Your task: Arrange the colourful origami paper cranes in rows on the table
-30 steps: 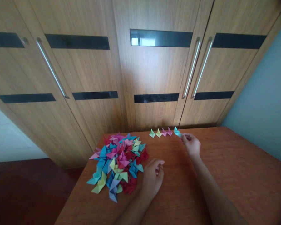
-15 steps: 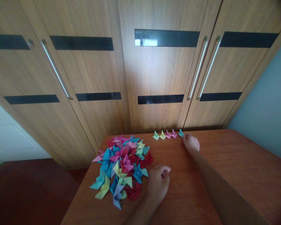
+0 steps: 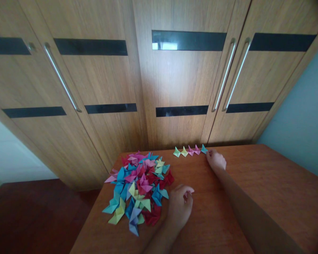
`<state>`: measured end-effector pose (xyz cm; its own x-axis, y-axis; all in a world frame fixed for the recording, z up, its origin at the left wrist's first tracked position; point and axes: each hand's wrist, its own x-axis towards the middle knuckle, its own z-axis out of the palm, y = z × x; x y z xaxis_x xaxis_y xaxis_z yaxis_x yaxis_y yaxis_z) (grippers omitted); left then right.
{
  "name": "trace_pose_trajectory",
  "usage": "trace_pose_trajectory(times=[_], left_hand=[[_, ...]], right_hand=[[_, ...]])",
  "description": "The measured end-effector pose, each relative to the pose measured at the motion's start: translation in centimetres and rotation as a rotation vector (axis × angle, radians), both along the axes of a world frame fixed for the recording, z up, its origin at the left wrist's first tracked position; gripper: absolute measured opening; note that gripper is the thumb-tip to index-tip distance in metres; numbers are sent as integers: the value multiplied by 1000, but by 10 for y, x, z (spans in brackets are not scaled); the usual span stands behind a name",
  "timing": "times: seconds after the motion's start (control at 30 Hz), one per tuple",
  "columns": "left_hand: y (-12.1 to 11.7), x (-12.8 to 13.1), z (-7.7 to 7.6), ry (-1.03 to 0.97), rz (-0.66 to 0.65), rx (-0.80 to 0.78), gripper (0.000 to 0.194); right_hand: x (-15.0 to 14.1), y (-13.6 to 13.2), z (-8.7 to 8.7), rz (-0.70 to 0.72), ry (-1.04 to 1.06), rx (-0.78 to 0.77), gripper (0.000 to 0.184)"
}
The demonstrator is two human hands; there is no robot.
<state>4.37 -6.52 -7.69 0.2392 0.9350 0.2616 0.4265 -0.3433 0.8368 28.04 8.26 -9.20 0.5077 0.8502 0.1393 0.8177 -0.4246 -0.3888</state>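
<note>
My right hand (image 3: 216,159) pinches the right corner of a blue folded-paper origami piece (image 3: 204,149) at the table's far edge. That piece stands at the right end of a row, close to a pink origami piece (image 3: 197,150). Further left along the row are another pink one (image 3: 191,151), a yellow one (image 3: 184,151) and a light green one (image 3: 177,152). My left hand (image 3: 180,206) rests with curled fingers just right of a big heap of colourful origami pieces (image 3: 144,185). Nothing shows in its fingers.
The reddish-brown wooden table (image 3: 254,183) reaches back to a wooden wardrobe (image 3: 175,81) with long metal handles (image 3: 224,74) and dark strips. A pale blue wall (image 3: 302,116) is at the right. Dark red floor (image 3: 42,215) lies beyond the table's left edge.
The blue origami piece has shifted slightly left, nearer the pink one, with my right hand at its corner. My left hand has hardly moved.
</note>
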Motion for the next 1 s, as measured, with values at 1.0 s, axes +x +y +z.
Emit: trace_pose_trajectory(times=[1.0], left_hand=[[-8,3,0,71,3,78,35]], right_hand=[[-39,-55,-14,163,276,359,29]])
